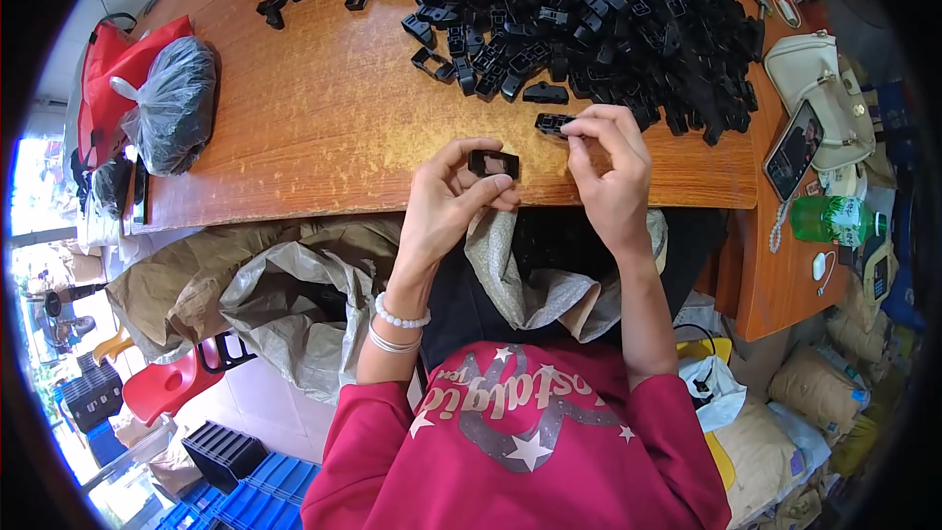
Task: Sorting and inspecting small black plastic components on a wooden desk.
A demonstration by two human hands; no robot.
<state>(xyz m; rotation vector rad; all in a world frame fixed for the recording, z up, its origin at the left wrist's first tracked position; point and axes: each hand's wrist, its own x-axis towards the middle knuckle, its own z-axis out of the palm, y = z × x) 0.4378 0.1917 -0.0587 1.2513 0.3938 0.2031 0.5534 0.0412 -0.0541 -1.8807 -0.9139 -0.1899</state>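
Above the table's near edge, my left hand holds a small black rectangular plastic part between thumb and fingers, its glossy face turned up. To the right, my right hand pinches the end of another black plastic piece, which has openings along its side. That piece is close to the tabletop; whether it touches the wood I cannot tell. Just beyond it lies a single black part, at the front of a big heap of similar black plastic parts. The two held pieces are apart.
An open woven sack sits at my lap under the table edge. At the left stand a tied plastic bag and a red bag. On the right are a phone, a cream handbag and a green bottle.
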